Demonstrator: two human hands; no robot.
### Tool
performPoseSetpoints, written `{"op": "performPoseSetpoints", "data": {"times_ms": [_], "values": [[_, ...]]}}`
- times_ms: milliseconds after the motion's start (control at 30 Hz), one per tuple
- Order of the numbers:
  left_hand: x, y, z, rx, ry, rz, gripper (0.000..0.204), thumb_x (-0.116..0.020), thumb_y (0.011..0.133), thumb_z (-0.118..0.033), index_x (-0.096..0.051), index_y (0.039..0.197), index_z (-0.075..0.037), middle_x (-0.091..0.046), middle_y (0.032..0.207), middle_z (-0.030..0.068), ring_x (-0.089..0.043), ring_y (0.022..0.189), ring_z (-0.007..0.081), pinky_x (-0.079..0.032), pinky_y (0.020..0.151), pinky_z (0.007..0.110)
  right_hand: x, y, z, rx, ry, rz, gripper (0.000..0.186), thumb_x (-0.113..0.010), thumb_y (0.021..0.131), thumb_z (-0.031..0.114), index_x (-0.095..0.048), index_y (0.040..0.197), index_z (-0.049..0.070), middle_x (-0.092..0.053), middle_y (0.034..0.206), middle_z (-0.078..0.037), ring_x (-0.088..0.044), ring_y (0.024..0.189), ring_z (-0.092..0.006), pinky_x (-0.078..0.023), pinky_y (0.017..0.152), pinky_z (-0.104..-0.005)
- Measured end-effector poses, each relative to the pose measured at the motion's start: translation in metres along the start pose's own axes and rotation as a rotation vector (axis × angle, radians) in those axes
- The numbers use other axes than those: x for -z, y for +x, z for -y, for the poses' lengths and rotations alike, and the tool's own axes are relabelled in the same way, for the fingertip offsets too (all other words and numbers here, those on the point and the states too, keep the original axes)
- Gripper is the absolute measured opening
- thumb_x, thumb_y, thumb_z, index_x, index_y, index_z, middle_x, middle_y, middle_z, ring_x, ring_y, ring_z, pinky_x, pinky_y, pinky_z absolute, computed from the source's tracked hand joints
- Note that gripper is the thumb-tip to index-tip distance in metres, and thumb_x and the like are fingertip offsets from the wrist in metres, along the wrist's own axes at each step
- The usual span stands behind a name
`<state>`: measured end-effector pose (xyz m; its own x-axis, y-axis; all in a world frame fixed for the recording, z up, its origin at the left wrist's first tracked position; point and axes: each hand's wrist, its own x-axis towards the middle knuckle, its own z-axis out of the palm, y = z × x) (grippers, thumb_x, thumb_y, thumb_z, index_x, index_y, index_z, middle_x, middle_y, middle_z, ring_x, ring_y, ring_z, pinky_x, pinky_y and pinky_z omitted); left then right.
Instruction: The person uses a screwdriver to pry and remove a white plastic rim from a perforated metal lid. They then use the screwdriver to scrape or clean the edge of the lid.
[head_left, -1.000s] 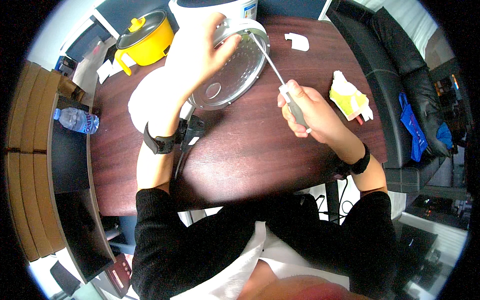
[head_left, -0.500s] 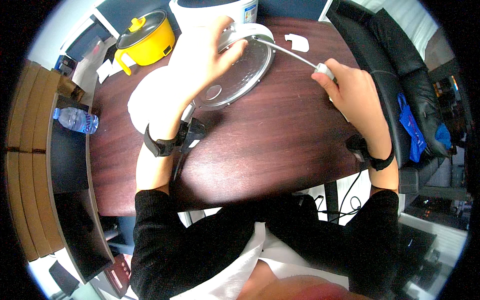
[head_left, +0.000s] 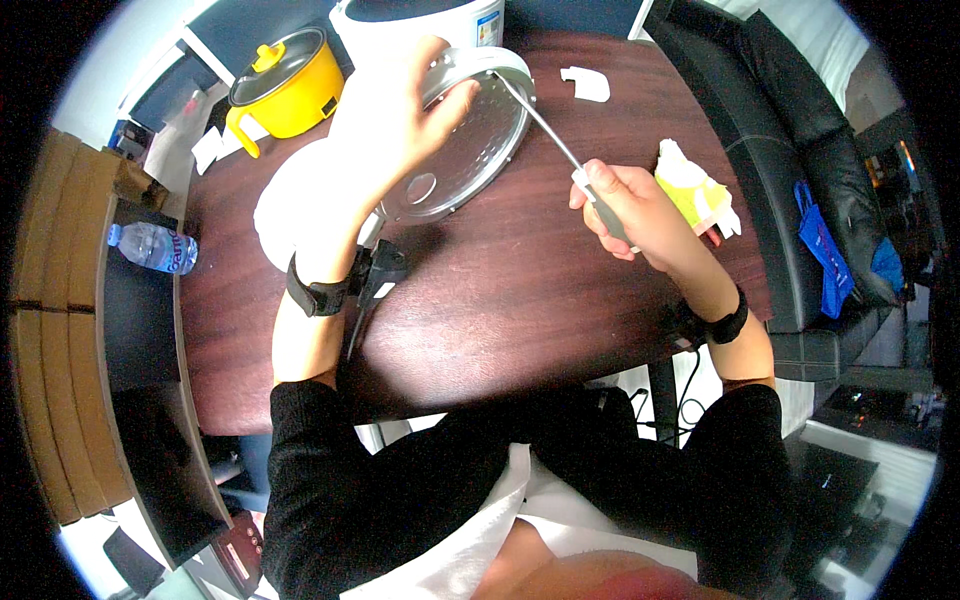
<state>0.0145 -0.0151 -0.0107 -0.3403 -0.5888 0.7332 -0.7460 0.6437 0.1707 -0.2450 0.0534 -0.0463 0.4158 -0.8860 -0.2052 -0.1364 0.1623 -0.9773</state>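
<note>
A round white lid (head_left: 292, 205) with a dimpled metal inner plate (head_left: 470, 150) stands tilted on the brown table, the plate's face toward me. My left hand (head_left: 405, 115) grips its upper rim, thumb over the edge; the hand and forearm hide part of the white side. In my right hand (head_left: 625, 210) is a screwdriver (head_left: 545, 128) with a grey-and-white handle and a long metal shaft. The fingers wrap round the handle, and the shaft slants up and left. Its tip meets the lid's rim near the top of the plate.
Behind the lid stands a white appliance body (head_left: 480, 32) with a label. A yellow pot (head_left: 290, 95) is at the far left, a bottle (head_left: 155, 248) beyond the table's left edge. A small white piece (head_left: 587, 84) and a yellow-white packet (head_left: 690, 190) lie right.
My right hand has moved left and toward me, so the screwdriver stands steeper, its tip still at the rim. The packet on the right has come into view. My left hand barely shifted.
</note>
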Motion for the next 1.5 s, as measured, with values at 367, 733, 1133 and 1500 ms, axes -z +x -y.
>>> {"op": "performPoseSetpoints", "data": {"times_ms": [367, 733, 1133, 1500], "values": [[0.018, 0.010, 0.006, 0.062, -0.158, 0.172, 0.046, -0.075, 0.078, -0.036, -0.062, 0.105, -0.002, -0.068, 0.084, 0.0160, -0.068, 0.078, 0.0230, -0.052, 0.071, 0.032, 0.016, 0.009, 0.023, 0.370, -0.223, -0.231, 0.033, -0.060, 0.093, 0.035, -0.058, 0.080, 0.005, -0.050, 0.058, 0.003, -0.043, 0.043, -0.0037, -0.034, 0.040, -0.0209], [0.018, 0.012, -0.004, 0.026, -0.186, 0.168, 0.040, -0.080, 0.073, -0.031, -0.063, 0.095, -0.003, -0.068, 0.078, 0.0110, -0.067, 0.074, 0.0189, -0.051, 0.068, 0.031, -0.013, 0.085, 0.039, 0.813, -0.486, -0.452, 0.036, -0.081, 0.072, 0.028, -0.063, 0.092, 0.004, -0.066, 0.082, -0.010, -0.064, 0.075, -0.0172, -0.051, 0.068, -0.0307], [0.008, 0.009, -0.003, 0.029, -0.099, 0.103, 0.039, -0.079, 0.076, -0.031, -0.063, 0.099, -0.003, -0.068, 0.080, 0.0120, -0.067, 0.073, 0.0207, -0.052, 0.067, 0.032, -0.012, 0.096, 0.036, 0.954, -0.659, -0.505, 0.032, -0.076, 0.077, 0.026, -0.064, 0.093, 0.002, -0.067, 0.085, -0.013, -0.067, 0.076, -0.0244, -0.052, 0.069, -0.0336], [0.015, 0.007, 0.003, 0.057, -0.199, 0.235, 0.036, -0.074, 0.081, -0.023, -0.060, 0.106, 0.000, -0.068, 0.090, 0.0142, -0.066, 0.084, 0.0206, -0.051, 0.076, 0.030, -0.001, 0.094, 0.034, 0.900, -0.638, -0.395, 0.031, -0.073, 0.079, 0.024, -0.063, 0.097, 0.001, -0.065, 0.088, -0.014, -0.066, 0.079, -0.0278, -0.051, 0.071, -0.0346]]}}
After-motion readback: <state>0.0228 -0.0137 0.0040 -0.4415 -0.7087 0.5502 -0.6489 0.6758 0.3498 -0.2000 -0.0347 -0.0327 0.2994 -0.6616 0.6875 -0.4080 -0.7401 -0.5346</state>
